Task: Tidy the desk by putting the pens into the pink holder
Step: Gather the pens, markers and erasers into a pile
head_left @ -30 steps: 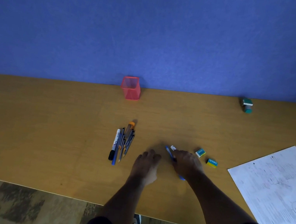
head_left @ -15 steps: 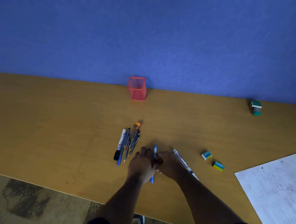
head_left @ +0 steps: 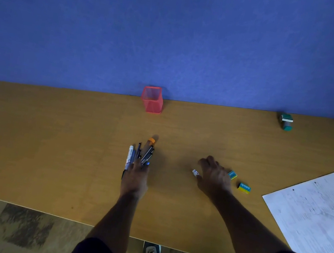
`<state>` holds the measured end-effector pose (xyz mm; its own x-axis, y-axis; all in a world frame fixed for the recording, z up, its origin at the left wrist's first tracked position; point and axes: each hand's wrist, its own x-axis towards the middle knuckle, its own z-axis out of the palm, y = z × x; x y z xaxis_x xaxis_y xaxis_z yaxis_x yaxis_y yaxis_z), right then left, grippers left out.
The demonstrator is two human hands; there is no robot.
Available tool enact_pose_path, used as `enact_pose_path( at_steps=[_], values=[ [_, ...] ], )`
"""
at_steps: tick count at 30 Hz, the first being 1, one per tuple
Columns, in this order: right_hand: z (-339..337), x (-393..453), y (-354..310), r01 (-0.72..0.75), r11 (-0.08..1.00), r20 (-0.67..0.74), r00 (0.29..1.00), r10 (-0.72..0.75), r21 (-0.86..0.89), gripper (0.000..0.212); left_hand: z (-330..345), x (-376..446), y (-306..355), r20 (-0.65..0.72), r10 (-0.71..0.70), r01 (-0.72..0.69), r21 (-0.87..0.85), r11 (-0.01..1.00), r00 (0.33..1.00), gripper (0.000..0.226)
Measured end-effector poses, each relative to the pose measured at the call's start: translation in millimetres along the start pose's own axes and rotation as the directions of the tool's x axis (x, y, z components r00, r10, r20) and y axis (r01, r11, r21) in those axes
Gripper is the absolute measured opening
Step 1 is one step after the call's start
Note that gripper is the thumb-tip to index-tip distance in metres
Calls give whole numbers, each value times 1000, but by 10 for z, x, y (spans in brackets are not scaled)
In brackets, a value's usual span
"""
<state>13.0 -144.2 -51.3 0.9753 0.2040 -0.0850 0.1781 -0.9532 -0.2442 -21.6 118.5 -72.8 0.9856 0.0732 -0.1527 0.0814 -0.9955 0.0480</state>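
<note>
The pink mesh holder (head_left: 152, 100) stands upright and empty at the back of the desk, against the blue wall. Several pens (head_left: 140, 154) lie bunched side by side in the middle of the desk, one with an orange cap. My left hand (head_left: 135, 178) rests over their near ends, holding a blue pen (head_left: 147, 163) whose tip shows at my fingertips. My right hand (head_left: 213, 177) hovers palm down with fingers apart over a white-ended pen (head_left: 195, 172); most of that pen is hidden under the hand.
Two small blue-and-yellow erasers (head_left: 232, 175) (head_left: 244, 187) lie just right of my right hand. A printed sheet of paper (head_left: 318, 216) covers the right side. A green stamp-like object (head_left: 286, 121) sits at the back right. The desk's front edge (head_left: 39, 211) is close.
My right hand passed the blue pen to my left hand. My left hand then carried it left to the pen pile, and my right hand went back right over the white-ended pen.
</note>
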Motion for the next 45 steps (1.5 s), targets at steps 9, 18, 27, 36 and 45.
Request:
enact_pose_path(
  at_steps=[9, 18, 27, 36, 45],
  values=[
    [0, -341, 612, -476, 879, -129, 874, 468, -39, 48, 5, -29, 842, -32, 500, -501, -77, 862, 865, 66],
    [41, -227, 581, -393, 904, 75, 920, 386, 167, 21, 82, -106, 1565, 27, 704, -704, 38, 709, 710, 36],
    [95, -81, 410, -300, 886, 126, 954, 273, 353, 32, 80, 119, 1198, -17, 554, -554, -11, 832, 832, 26],
    [194, 137, 24, -171, 942, 147, 980, 134, 287, 50, -158, 530, 817, 122, 412, -416, 12, 909, 903, 60],
    [236, 502, -366, -171, 948, 166, 978, 130, 269, 42, -255, 1001, 322, 133, 311, -335, 255, 907, 941, 63]
  ],
)
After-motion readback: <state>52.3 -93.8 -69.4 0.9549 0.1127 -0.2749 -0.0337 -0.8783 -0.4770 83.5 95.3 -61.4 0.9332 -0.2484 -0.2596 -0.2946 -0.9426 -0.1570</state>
